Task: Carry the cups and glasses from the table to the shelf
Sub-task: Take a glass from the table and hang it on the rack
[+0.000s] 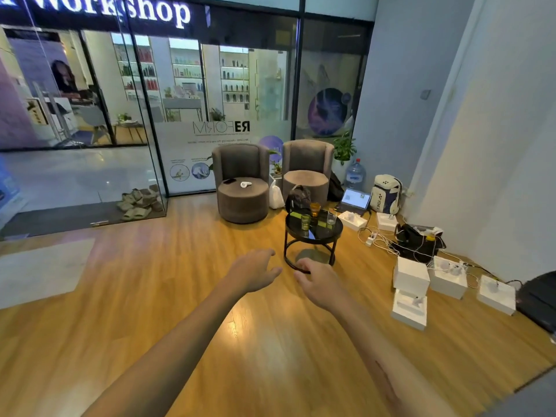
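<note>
Likely fragile and slippery, the green glass (305, 221), amber glass (315, 209) and clear glass (331, 218) on the far desk (323, 236) want mid-wall grips; left hand (254, 270) and right hand (320, 282) fingers loosely spread, empty.

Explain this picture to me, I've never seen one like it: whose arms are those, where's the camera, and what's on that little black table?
There is no machine here. The single picture comes from a wide-angle camera worn on a person's head, looking forward and down, so the arms are the wearer's own. The left hand and right hand reach forward with relaxed fingers and hold nothing. Ahead stands a round black table carrying a green glass, an amber glass and a clear glass. No shelf for them is visible in this view.
</note>
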